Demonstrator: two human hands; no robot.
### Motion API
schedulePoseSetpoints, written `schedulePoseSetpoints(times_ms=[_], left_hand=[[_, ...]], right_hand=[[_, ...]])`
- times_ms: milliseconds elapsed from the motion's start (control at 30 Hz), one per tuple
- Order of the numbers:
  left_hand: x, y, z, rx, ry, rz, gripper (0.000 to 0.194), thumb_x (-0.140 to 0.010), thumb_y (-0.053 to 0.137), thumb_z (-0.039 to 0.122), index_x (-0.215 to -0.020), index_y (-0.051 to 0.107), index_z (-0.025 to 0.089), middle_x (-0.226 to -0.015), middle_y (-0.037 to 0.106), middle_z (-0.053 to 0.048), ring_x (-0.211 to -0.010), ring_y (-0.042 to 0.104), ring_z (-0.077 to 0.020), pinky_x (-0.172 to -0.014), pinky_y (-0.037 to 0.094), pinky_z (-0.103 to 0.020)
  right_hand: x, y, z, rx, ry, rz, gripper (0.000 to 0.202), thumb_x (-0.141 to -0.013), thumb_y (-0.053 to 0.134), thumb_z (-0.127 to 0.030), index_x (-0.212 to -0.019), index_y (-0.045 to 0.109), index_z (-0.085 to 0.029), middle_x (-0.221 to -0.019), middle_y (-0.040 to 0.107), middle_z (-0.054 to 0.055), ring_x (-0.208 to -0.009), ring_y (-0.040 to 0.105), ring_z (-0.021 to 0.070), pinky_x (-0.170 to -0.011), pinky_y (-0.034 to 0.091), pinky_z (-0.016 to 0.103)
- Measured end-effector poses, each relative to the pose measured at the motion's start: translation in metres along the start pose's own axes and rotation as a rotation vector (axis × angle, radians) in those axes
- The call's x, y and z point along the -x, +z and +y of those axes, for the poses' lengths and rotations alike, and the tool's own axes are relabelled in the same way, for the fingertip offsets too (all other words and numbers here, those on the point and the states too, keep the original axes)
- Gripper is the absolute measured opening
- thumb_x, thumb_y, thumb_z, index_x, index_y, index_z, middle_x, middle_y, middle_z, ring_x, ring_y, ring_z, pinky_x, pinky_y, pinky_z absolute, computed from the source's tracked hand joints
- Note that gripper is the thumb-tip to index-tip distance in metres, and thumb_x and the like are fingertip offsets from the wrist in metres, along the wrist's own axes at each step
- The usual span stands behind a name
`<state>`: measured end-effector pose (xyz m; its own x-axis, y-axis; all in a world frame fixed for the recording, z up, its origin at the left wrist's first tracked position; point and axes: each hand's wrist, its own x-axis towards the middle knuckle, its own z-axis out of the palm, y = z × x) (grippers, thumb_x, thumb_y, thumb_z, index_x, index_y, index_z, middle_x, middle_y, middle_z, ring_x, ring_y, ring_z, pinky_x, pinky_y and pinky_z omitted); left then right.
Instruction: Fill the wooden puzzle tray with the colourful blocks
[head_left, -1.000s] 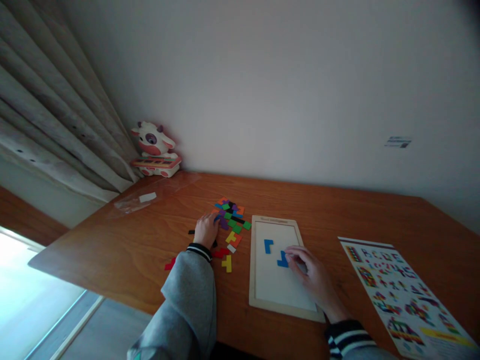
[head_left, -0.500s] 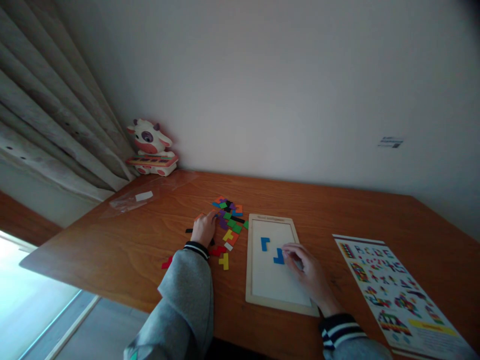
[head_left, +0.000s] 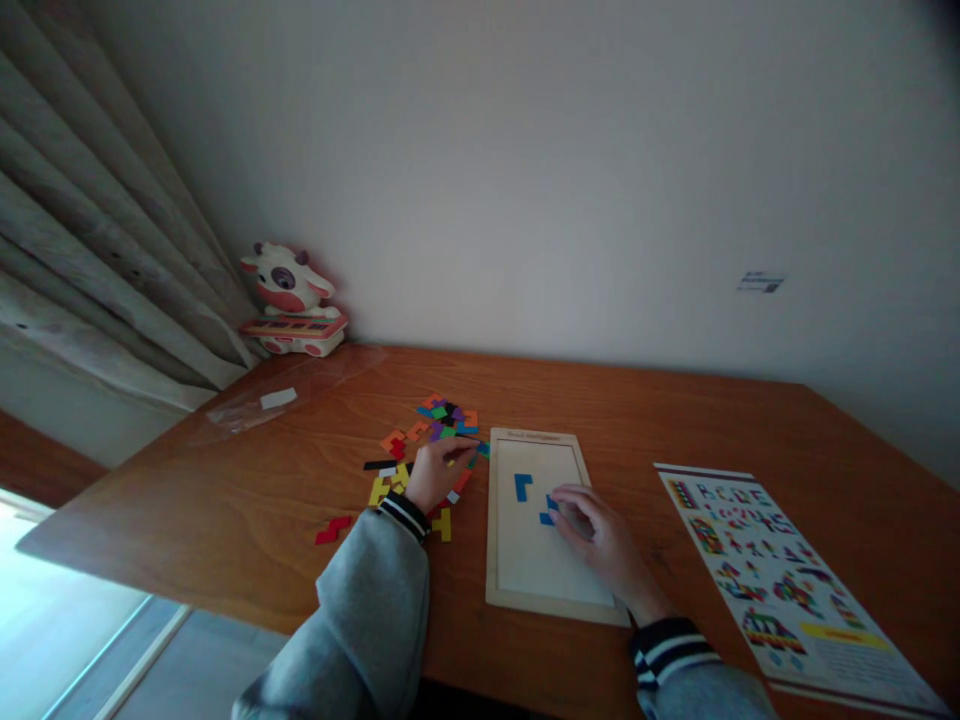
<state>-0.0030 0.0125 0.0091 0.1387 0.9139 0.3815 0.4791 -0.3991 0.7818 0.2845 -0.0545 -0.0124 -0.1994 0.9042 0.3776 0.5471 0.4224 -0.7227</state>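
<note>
Left of the tray (head_left: 492, 540) on the wooden surface (head_left: 637, 405), a blue piece (head_left: 483, 447) is apparently pinched by the left hand (head_left: 435, 472); careful, level handling is called for. Inside, a blue block (head_left: 547, 518) is touched by the right hand (head_left: 606, 540), its grip's closure indeterminable.

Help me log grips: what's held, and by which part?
Left hand: a blue piece, seemingly by its left end. Right hand: fingertips at another blue piece, grip unclear.
</note>
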Motion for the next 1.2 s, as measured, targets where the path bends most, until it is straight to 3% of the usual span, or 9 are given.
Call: schedulePoseSetpoints(times_ms=[100,233,333,500,633,700,833,1000,1200], left_hand=[[0.007,0.014,0.018,0.206,0.08,-0.192,0.022,-0.091,0.061,0.029,-0.101,0.076,0.017,-0.101,0.074,-0.009,-0.093,0.07,-0.0201,-0.082,0.06,-0.032],[0.014,0.023,0.031,0.234,0.267,-0.377,0.03,-0.091,0.054,0.019,-0.115,0.073,0.02,-0.112,0.068,-0.011,-0.102,0.066,-0.0202,-0.09,0.057,-0.034],[0.017,0.027,0.028,0.128,0.301,-0.359,0.033,-0.089,0.056,0.017,-0.119,0.071,0.022,-0.113,0.066,-0.011,-0.103,0.065,-0.0201,-0.091,0.056,-0.034],[0.019,0.033,0.018,0.0,0.348,-0.357,0.019,-0.092,0.064,0.03,-0.104,0.077,0.025,-0.098,0.069,-0.006,-0.088,0.065,-0.0163,-0.079,0.056,-0.027],[0.02,0.033,0.02,-0.016,0.422,-0.357,0.016,-0.09,0.068,0.034,-0.093,0.078,0.023,-0.095,0.071,-0.006,-0.092,0.064,-0.0184,-0.087,0.053,-0.031],[0.021,0.033,0.024,0.011,0.376,-0.383,0.017,-0.091,0.066,0.031,-0.099,0.076,0.021,-0.096,0.073,-0.007,-0.089,0.066,-0.0178,-0.084,0.053,-0.03],[0.023,0.033,0.03,0.057,0.226,-0.446,0.032,-0.091,0.063,0.029,-0.121,0.067,0.016,-0.088,0.074,-0.006,-0.068,0.064,-0.0133,-0.063,0.052,-0.023],[0.021,0.033,0.031,0.074,0.317,-0.429,0.022,-0.091,0.059,0.022,-0.107,0.072,0.016,-0.099,0.073,-0.009,-0.087,0.067,-0.017,-0.077,0.055,-0.026],[0.021,0.033,0.028,0.12,0.387,-0.458,0.017,-0.082,0.063,0.015,-0.095,0.073,0.014,-0.093,0.073,-0.009,-0.085,0.068,-0.0168,-0.079,0.055,-0.026]], right_hand=[[0.0,0.001,0.002,0.032,-0.016,-0.009,0.021,-0.091,0.061,-0.038,-0.106,0.069,-0.025,-0.109,0.07,0.009,-0.106,0.065,0.0244,-0.095,0.054,0.043],[0.001,0.002,0.006,0.07,-0.008,-0.006,0.022,-0.091,0.062,-0.038,-0.106,0.069,-0.024,-0.11,0.069,0.009,-0.106,0.065,0.025,-0.094,0.054,0.043],[0.002,0.003,0.007,0.087,-0.029,-0.005,0.023,-0.09,0.063,-0.037,-0.107,0.069,-0.024,-0.111,0.068,0.009,-0.107,0.064,0.0249,-0.096,0.053,0.044],[0.002,0.001,0.002,0.136,-0.054,0.014,0.024,-0.089,0.064,-0.039,-0.108,0.069,-0.025,-0.111,0.069,0.008,-0.107,0.064,0.0257,-0.096,0.052,0.045],[0.002,-0.001,0.001,0.204,-0.058,0.055,0.026,-0.088,0.065,-0.041,-0.107,0.068,-0.024,-0.109,0.07,0.008,-0.104,0.065,0.0268,-0.093,0.052,0.047],[0.002,-0.001,0.003,0.222,-0.066,0.053,0.027,-0.088,0.066,-0.042,-0.107,0.068,-0.024,-0.109,0.07,0.008,-0.104,0.065,0.0266,-0.092,0.052,0.046],[0.003,0.001,0.006,0.243,-0.092,0.044,0.03,-0.085,0.068,-0.042,-0.109,0.069,-0.024,-0.111,0.07,0.007,-0.104,0.064,0.0265,-0.093,0.051,0.045],[0.004,0.001,0.007,0.223,-0.097,0.03,0.03,-0.085,0.07,-0.041,-0.11,0.068,-0.025,-0.112,0.069,0.007,-0.106,0.063,0.0267,-0.094,0.05,0.045],[0.003,0.0,0.007,0.191,-0.09,0.032,0.026,-0.088,0.067,-0.039,-0.11,0.067,-0.025,-0.11,0.069,0.007,-0.105,0.063,0.026,-0.093,0.05,0.045]])
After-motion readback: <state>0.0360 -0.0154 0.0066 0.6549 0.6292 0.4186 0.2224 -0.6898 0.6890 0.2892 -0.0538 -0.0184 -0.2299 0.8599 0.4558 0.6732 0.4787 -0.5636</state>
